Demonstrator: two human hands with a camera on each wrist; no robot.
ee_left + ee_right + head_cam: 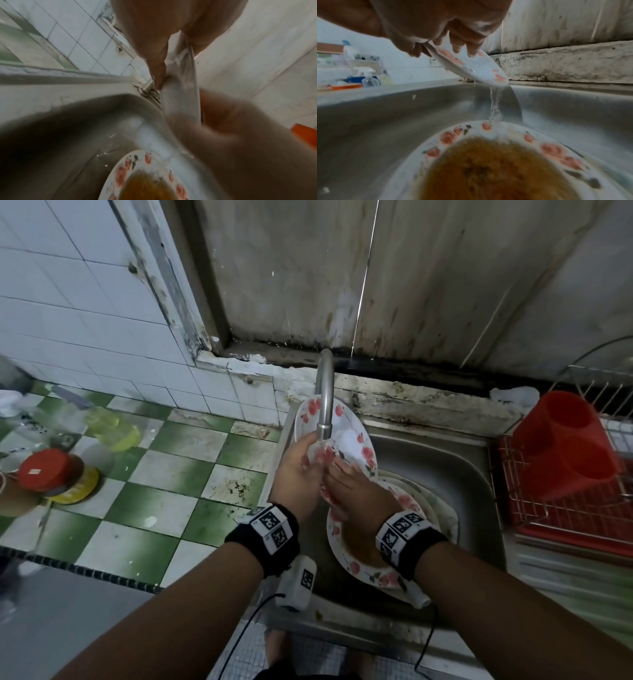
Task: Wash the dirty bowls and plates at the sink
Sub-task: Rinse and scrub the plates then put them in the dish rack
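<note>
**Plate rinse under the tap**

While water runs from the tap (324, 409) at frame centre, the left hand (297, 470) grips the tilted floral plate (352, 436) by its left rim. Right of it, the right hand (349, 491) lays straight fingers on the plate's face. Lower right, a soiled plate (359, 559) lies in the sink (445, 474).

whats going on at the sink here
A person is rinsing a flowered plate under the running tap. The left hand holds the plate tilted by its edge, and the right hand rubs its face with its fingers. Water runs off the plate into the sink, onto a second flowered plate still holding brown residue. That one lies on other dishes, not yet washed. A red rack stands to the right.
</note>
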